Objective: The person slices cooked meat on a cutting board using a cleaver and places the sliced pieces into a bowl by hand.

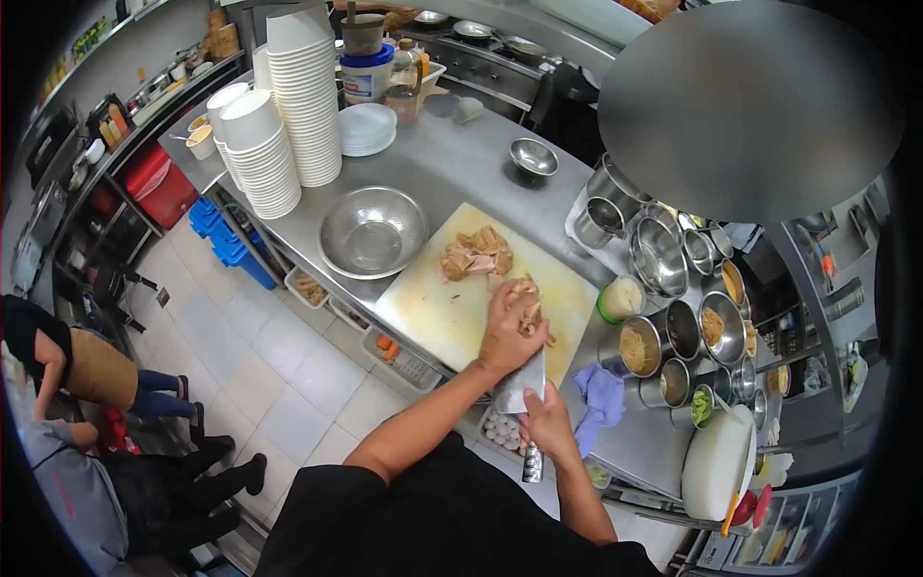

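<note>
My right hand (548, 423) is closed round the metal handle of a cleaver (522, 383), its broad blade low over the near edge of the white cutting board (433, 303). Curled over a clump of cut cooked chicken (526, 290), my left hand (507, 337) presses the pieces by the blade; its fingertips are partly hidden. Farther up the board lies a loose pile of chicken pieces (478, 254), pale inside and browned outside.
A perforated steel bowl (373, 233) stands left of the board. Tall stacks of white tubs (306, 106) rise behind it. Right of the board are a purple cloth (600, 399) and several steel containers of ingredients (638, 348). Two people (144, 481) stand at lower left.
</note>
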Demonstrator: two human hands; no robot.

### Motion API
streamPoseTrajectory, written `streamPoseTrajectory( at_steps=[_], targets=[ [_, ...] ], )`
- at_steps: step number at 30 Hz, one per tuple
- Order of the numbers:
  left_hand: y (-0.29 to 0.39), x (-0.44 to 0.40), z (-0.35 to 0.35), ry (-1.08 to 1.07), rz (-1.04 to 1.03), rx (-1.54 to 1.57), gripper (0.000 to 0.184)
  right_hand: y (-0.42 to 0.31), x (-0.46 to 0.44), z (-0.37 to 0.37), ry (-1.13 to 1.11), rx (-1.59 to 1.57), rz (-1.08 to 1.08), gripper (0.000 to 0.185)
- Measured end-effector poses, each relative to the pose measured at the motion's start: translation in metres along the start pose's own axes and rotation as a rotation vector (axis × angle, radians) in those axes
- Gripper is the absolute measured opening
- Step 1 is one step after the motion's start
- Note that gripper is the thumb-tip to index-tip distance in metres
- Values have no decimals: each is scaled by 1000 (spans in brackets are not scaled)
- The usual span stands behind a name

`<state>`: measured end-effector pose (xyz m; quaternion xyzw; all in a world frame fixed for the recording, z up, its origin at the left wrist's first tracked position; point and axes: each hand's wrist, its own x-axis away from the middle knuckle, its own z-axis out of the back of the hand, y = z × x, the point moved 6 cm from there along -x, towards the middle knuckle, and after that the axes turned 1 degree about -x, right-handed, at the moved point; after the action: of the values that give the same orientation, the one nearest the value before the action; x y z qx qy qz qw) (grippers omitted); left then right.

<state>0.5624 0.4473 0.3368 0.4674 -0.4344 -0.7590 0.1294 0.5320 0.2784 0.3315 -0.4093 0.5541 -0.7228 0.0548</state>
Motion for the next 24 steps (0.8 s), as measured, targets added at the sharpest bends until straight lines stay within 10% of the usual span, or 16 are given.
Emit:
streamPoseTrajectory(
  at_steps=[12, 21, 24],
  targets=[
    [-125, -134, 182, 247, 149, -410, 37, -107, -111, -152, -376, 115, 39, 35],
    [-214, -172, 232, -128, 491, -480, 27, -113, -41, -80, -175, 113, -4, 25],
    [-228, -183, 239, -34, 310, -552, 32, -93, -24, -36, -46, 55, -6, 24]
  ],
)
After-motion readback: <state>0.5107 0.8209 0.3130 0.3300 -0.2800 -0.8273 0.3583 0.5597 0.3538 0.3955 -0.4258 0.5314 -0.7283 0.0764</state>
